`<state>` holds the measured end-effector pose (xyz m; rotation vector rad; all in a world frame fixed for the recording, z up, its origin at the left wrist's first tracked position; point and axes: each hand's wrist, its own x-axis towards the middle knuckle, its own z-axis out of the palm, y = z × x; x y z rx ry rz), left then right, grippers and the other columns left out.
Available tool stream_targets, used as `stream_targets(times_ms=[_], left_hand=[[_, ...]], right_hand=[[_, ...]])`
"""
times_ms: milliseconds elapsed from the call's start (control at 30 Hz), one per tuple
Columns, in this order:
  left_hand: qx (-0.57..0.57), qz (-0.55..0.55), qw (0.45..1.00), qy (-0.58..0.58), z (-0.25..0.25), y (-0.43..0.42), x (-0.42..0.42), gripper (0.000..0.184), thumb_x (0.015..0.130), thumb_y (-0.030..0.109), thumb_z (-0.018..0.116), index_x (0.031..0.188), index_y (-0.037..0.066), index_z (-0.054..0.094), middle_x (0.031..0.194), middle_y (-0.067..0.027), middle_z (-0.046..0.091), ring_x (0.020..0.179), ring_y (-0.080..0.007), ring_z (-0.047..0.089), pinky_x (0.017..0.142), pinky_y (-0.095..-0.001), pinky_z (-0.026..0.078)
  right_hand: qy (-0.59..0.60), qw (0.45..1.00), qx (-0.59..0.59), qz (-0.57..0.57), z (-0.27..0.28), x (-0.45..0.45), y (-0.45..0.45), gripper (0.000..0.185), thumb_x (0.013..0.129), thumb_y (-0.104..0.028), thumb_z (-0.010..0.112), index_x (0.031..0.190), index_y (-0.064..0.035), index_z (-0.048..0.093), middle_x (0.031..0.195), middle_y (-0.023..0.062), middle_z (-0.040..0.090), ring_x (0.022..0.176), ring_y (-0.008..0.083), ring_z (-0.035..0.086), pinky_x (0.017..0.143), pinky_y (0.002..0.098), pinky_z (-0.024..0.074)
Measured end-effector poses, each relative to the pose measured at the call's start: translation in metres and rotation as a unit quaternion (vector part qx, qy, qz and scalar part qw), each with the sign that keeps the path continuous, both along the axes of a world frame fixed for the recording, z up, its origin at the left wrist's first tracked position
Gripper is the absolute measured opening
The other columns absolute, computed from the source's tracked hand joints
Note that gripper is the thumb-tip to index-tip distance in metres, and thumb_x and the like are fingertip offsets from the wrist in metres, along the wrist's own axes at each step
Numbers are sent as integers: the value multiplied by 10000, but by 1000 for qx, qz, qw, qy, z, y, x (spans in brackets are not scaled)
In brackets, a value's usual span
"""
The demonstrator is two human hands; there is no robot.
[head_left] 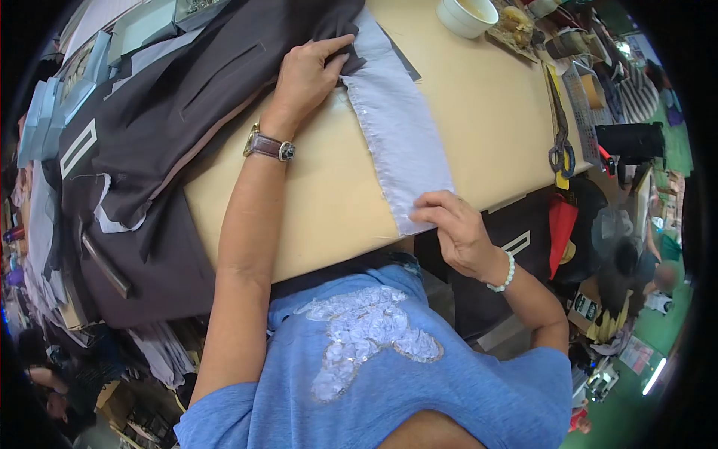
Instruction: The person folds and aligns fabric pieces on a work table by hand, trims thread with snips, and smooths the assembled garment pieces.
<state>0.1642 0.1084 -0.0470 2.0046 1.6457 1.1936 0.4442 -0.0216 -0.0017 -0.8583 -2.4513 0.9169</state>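
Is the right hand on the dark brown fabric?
No, the right hand is at the near end of the pale lavender cloth strip, while the left hand lies on the dark brown fabric.

On the table before you: garment left, fabric strip central, bowl right of it, scissors near the right edge

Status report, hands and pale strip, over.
Left hand on dark cloth. Right hand at near end of pale strip. Strip on table. Scissors off right, not in the way.
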Motion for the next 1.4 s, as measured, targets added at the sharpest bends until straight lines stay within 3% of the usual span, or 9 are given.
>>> stream_targets(times_ms=[167, 400, 500, 600, 867, 1067, 1100, 1200, 1400], left_hand=[[25, -11, 999, -19, 0, -1, 0, 314, 827, 91, 643, 1140, 68, 640, 1035, -190, 659, 951, -293, 654, 831, -322, 494], [252, 79, 961, -81, 78, -17, -1, 313, 832, 92, 655, 1143, 62, 651, 1233, -154, 588, 1116, -263, 582, 947, -335, 446], [268, 126, 954, -50, 114, -44, -24, 314, 832, 92, 654, 1139, 30, 643, 1213, -150, 602, 1111, -264, 581, 946, -336, 444], [214, 175, 961, 19, 123, -93, -51, 327, 807, 103, 681, 1120, 16, 645, 1215, -178, 589, 1119, -289, 577, 948, -346, 446], [-20, 247, 930, 271, 45, -176, -92, 477, 742, 136, 704, 1199, 70, 585, 1284, -156, 523, 1209, -329, 473, 998, -468, 376], [60, 181, 947, 259, 49, -150, -41, 438, 777, 112, 639, 1207, 71, 567, 1280, -142, 522, 1211, -314, 474, 992, -515, 371], [70, 182, 951, 241, 57, -156, -36, 443, 774, 99, 633, 1211, 65, 564, 1280, -142, 524, 1213, -316, 473, 993, -516, 370], [60, 229, 945, 224, 66, -181, -50, 462, 746, -18, 554, 1204, 37, 568, 1264, -150, 543, 1220, -320, 476, 1010, -506, 362], [-96, 301, 915, 251, 62, -234, -126, 514, 706, -63, 496, 1209, 34, 539, 1234, -130, 557, 1296, -336, 386, 1053, -574, 274]], right_hand=[[-28, 997, 72, 27, 3, -3, -4, 395, 631, 149, 452, 928, -13, 656, 1015, 159, 581, 938, 312, 579, 820, 359, 466], [81, 966, 64, -237, -8, -19, 61, 388, 805, 18, 510, 1192, 18, 542, 1104, 200, 586, 1022, 361, 578, 893, 384, 452], [30, 968, 23, -248, -14, -52, 114, 560, 857, -131, 579, 1352, 26, 370, 1141, 223, 579, 1060, 371, 568, 916, 397, 441], [-5, 973, 44, -227, -8, -91, 147, 748, 824, -238, 656, 1416, 1, 265, 1169, 233, 574, 1078, 380, 560, 928, 410, 432], [-68, 973, 112, -190, -18, -90, 167, 800, 750, -13, 599, 1448, -91, 215, 960, 279, 617, 828, 435, 614, 749, 491, 476], [-219, 902, 307, -213, 1, -35, 182, 808, 722, 24, 560, 1447, -34, 208, 1069, 251, 588, 934, 391, 580, 859, 466, 446], [-251, 882, 334, -219, 10, -35, 174, 793, 722, 0, 564, 1446, -30, 241, 1241, 231, 523, 1118, 385, 503, 987, 465, 370], [-92, 891, 421, -145, 28, -59, 134, 762, 740, -54, 587, 1442, -58, 288, 1353, 180, 460, 1236, 373, 425, 1060, 495, 283], [-1, 951, 303, 62, 3, -164, 81, 739, 782, -187, 648, 1427, -69, 306, 1413, 102, 419, 1296, 355, 379, 1066, 539, 252]])
